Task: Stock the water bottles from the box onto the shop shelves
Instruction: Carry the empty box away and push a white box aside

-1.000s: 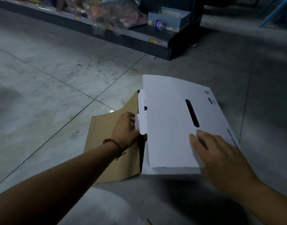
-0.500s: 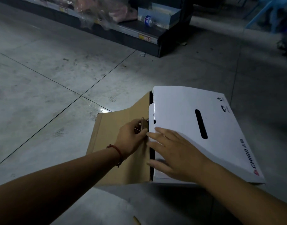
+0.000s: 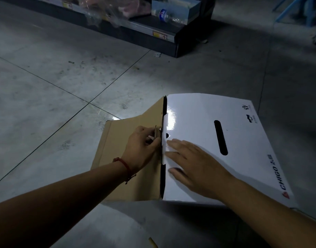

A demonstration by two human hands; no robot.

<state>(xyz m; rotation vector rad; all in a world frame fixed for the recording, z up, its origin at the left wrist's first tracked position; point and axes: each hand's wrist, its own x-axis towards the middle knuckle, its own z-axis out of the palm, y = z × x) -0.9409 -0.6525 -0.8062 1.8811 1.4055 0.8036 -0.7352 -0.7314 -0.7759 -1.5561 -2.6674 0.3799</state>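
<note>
Box (image 3: 243, 140) sits on the tiled floor (image 3: 64, 77) in front of me, its glossy white flap (image 3: 193, 122), cut with a dark handle slot (image 3: 220, 137), lying across the top and its brown flap (image 3: 121, 149) folded out to the left. My left hand (image 3: 142, 147) is at the seam between the flaps, fingers curled and pinching a small cardboard tab (image 3: 155, 134); my right hand (image 3: 194, 167) lies flat with straight fingers, pressing on the white flap just beside that seam. One water bottle (image 3: 167, 16) lies on its side on the bottom shelf (image 3: 135, 31), well apart from the box; box contents hidden.
</note>
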